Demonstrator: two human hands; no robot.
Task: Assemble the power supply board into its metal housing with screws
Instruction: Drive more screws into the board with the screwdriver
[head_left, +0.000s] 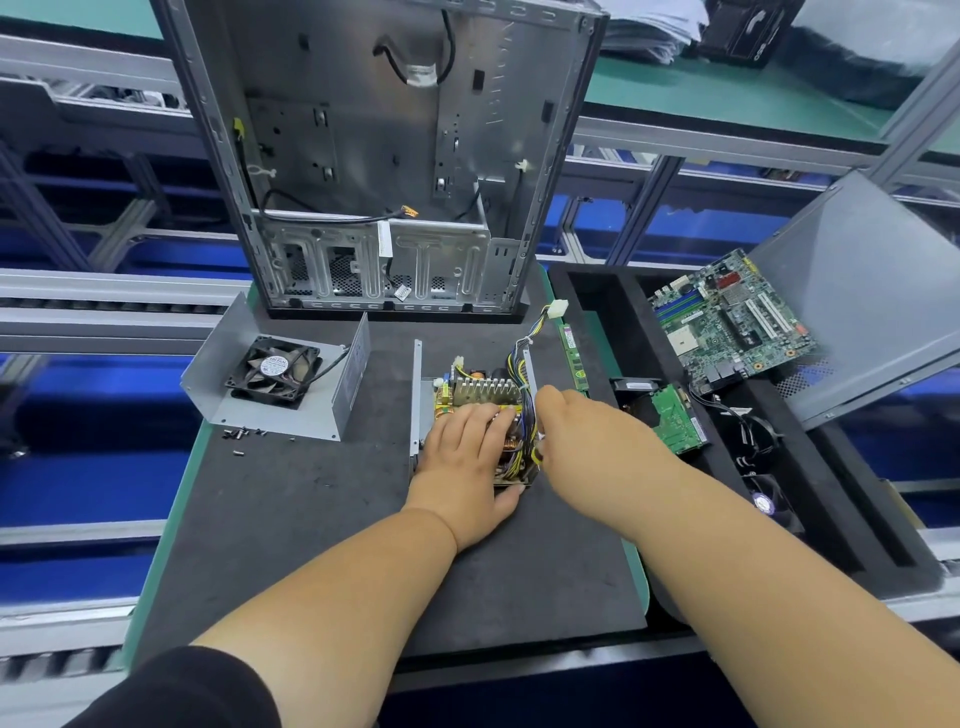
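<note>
While the power supply board (480, 400) is seated in its open metal housing (417, 395) near the middle of a dark foam mat (311, 499), it is covered by the left hand (467, 457), whose fingers are laid flat and nearly straight over the components, the thumb reaching the housing's near corner. The right hand (587, 431) is set just beside the housing's right wall, against the bundle of yellow and black wires (530, 410); its fingers are curled out of sight, so whether the wires are pinched cannot be told. A white connector (558, 307) at the end of the bundle is seen beyond the housing. To the left on the mat, the housing's cover (291, 384) with a black fan (274, 369) is placed, and small dark screws (241, 434) are scattered just in front of it. An empty computer case (384, 156) is stood upright at the mat's far edge. The mat is carried by a green-edged bench (166, 519). To the right, a black foam tray (831, 493) is filled with a green motherboard (732, 322), a drive with a green board (675, 421), and a memory stick (575, 358) at its left rim; a grey panel (862, 301) is leaned over it. Aluminium rails (104, 296) and blue surfaces are seen around the station.
</note>
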